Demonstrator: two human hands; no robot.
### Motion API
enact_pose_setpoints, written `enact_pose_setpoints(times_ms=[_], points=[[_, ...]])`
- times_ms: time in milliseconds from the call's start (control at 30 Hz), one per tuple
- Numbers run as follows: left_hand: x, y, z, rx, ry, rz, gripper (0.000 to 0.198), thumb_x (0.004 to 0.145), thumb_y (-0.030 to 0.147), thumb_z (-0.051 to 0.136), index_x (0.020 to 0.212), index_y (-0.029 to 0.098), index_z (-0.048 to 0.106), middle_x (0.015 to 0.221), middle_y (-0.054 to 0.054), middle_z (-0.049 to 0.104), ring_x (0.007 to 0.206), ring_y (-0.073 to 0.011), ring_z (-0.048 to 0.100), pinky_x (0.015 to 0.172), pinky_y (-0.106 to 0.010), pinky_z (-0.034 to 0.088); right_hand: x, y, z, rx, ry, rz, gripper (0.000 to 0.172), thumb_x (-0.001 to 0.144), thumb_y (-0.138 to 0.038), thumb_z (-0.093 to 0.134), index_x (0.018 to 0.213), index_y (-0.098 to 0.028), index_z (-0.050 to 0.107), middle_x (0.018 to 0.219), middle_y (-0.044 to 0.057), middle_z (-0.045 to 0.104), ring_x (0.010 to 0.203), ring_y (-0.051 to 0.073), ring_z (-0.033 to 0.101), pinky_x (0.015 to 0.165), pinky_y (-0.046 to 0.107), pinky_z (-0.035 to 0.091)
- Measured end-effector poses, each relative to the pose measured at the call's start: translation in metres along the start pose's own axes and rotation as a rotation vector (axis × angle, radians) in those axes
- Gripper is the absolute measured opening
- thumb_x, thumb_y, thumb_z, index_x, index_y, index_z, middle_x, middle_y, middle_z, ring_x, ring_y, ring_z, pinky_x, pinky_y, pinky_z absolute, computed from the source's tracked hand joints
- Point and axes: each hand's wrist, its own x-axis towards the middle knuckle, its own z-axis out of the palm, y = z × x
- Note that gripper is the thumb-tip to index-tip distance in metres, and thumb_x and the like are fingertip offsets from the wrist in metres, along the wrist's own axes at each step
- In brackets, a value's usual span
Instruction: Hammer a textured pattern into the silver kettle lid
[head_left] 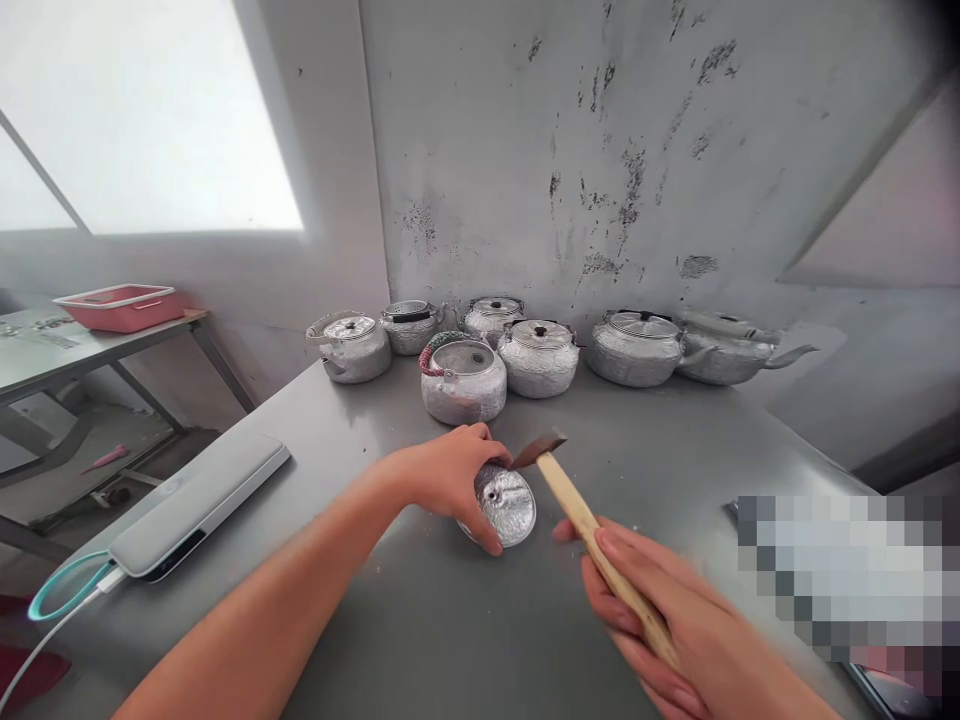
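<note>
A round silver kettle lid (516,508) with a textured surface and a small hole near its middle is tilted up off the grey table. My left hand (457,475) grips its left side, thumb at the near edge and fingers over the far edge. In my right hand (652,610) is a hammer (577,512) with a pale wooden handle and a narrow dark head. The hammer's head is close to the lid's upper right edge; I cannot tell whether they touch. Just beyond stands a lidless silver kettle (465,395) with a red cord-wrapped handle.
Several more silver kettles (538,365) line the back of the table (420,640) by the stained wall. A grey power bank (206,500) with a cable lies at left. A pixelated patch covers the right side. A pink basket (127,310) sits on another table.
</note>
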Motion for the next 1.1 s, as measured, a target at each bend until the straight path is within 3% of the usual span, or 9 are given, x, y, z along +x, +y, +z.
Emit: enact_pose_setpoints(times_ms=[200,300,367,467,567,767,833,967,1100], points=[[-0.002,0.001,-0.002,-0.013,-0.032,0.010,0.080,0.055,0.048,0.090,0.128,0.028,0.062,0.123,-0.005,0.052,0.113,-0.0296,0.056,0.086,-0.030,0.048,0.001,0.004,-0.001,-0.080,-0.054,0.049,0.035,0.100,-0.061,0.037,0.096,-0.029,0.049,0.065,-0.010,0.043,0.038,0.005,0.022,0.031,0.016,0.035],[-0.002,0.000,-0.002,-0.018,-0.034,0.014,0.086,0.055,0.047,0.090,0.133,0.029,0.059,0.126,-0.005,0.051,0.115,-0.0297,0.055,0.087,-0.030,0.048,0.000,0.003,0.002,-0.064,-0.008,-0.022,0.038,0.097,-0.066,0.037,0.107,-0.031,0.047,0.066,-0.011,0.044,0.037,0.006,0.028,0.031,0.017,0.035],[-0.002,0.000,-0.001,-0.017,-0.035,0.015,0.084,0.055,0.046,0.090,0.132,0.028,0.060,0.126,-0.005,0.051,0.115,-0.0293,0.055,0.086,-0.029,0.048,-0.001,0.001,0.005,-0.082,-0.012,0.013,0.037,0.097,-0.064,0.038,0.106,-0.029,0.046,0.065,-0.010,0.046,0.037,0.006,0.032,0.032,0.017,0.035],[-0.001,-0.001,-0.001,-0.012,-0.038,0.017,0.079,0.056,0.045,0.090,0.128,0.028,0.062,0.123,-0.004,0.052,0.112,-0.0280,0.056,0.084,-0.028,0.048,-0.003,0.000,0.009,-0.120,-0.002,0.063,0.036,0.096,-0.062,0.040,0.102,-0.028,0.046,0.063,-0.009,0.046,0.040,0.007,0.032,0.033,0.016,0.034],[-0.001,-0.001,-0.001,-0.005,-0.029,0.014,0.084,0.055,0.046,0.091,0.131,0.028,0.059,0.123,-0.004,0.052,0.109,-0.0270,0.056,0.082,-0.028,0.048,-0.002,0.002,0.009,-0.103,0.038,-0.003,0.041,0.093,-0.068,0.039,0.107,-0.030,0.044,0.063,-0.010,0.043,0.042,0.008,0.030,0.032,0.016,0.034],[-0.001,0.000,0.000,0.004,-0.017,0.042,0.072,0.054,0.049,0.090,0.117,0.025,0.063,0.114,-0.004,0.053,0.103,-0.0255,0.057,0.079,-0.028,0.048,0.003,0.008,0.005,-0.252,-0.075,-0.082,0.045,0.101,-0.062,0.031,0.078,-0.025,0.042,0.066,-0.009,0.039,0.044,0.006,0.027,0.035,0.017,0.031],[-0.001,0.000,0.000,0.004,-0.009,0.039,0.079,0.054,0.050,0.091,0.123,0.025,0.061,0.117,-0.004,0.052,0.108,-0.0264,0.056,0.081,-0.028,0.048,0.004,0.009,0.005,-0.232,-0.049,-0.124,0.047,0.100,-0.064,0.030,0.078,-0.025,0.042,0.067,-0.009,0.038,0.046,0.007,0.027,0.036,0.017,0.030],[-0.002,0.000,0.000,-0.002,-0.023,0.018,0.075,0.054,0.049,0.090,0.120,0.025,0.062,0.117,-0.004,0.052,0.105,-0.0259,0.056,0.077,-0.028,0.048,0.004,0.008,0.003,-0.264,-0.052,-0.038,0.044,0.103,-0.059,0.029,0.077,-0.025,0.039,0.064,-0.010,0.035,0.044,0.007,0.023,0.036,0.017,0.026],[-0.002,0.000,-0.001,-0.006,-0.034,0.013,0.079,0.055,0.046,0.089,0.126,0.026,0.060,0.119,-0.005,0.052,0.107,-0.0269,0.056,0.079,-0.028,0.048,0.005,0.008,0.002,-0.228,-0.029,-0.119,0.042,0.099,-0.067,0.030,0.091,-0.028,0.045,0.066,-0.011,0.038,0.042,0.007,0.027,0.036,0.019,0.032]])
